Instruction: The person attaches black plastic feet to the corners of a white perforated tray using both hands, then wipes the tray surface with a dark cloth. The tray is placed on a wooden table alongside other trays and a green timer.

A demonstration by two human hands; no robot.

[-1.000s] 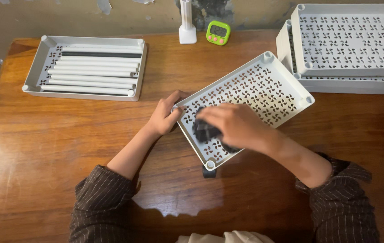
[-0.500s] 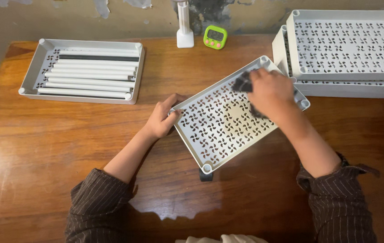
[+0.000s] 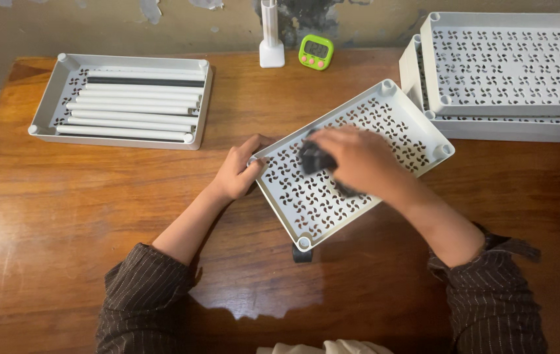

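A white perforated tray [image 3: 406, 124] lies at an angle in the middle of the wooden table [image 3: 63, 216]. My left hand [image 3: 239, 170] grips the tray's left corner, thumb on the rim. My right hand [image 3: 353, 159] is closed around a dark cloth [image 3: 314, 158] pressed onto the tray's inside, near the middle. A small dark object [image 3: 302, 254] sticks out from under the tray's near corner.
A white tray holding long white and dark rods [image 3: 125, 98] sits at the far left. Stacked perforated white trays [image 3: 509, 65] stand at the far right. A green timer [image 3: 316, 51] and a white stand base [image 3: 271, 47] rest by the wall.
My right hand swept the dark cloth from the tray's near end to its far corner, then back toward the middle. My left hand kept its hold on the tray's corner.
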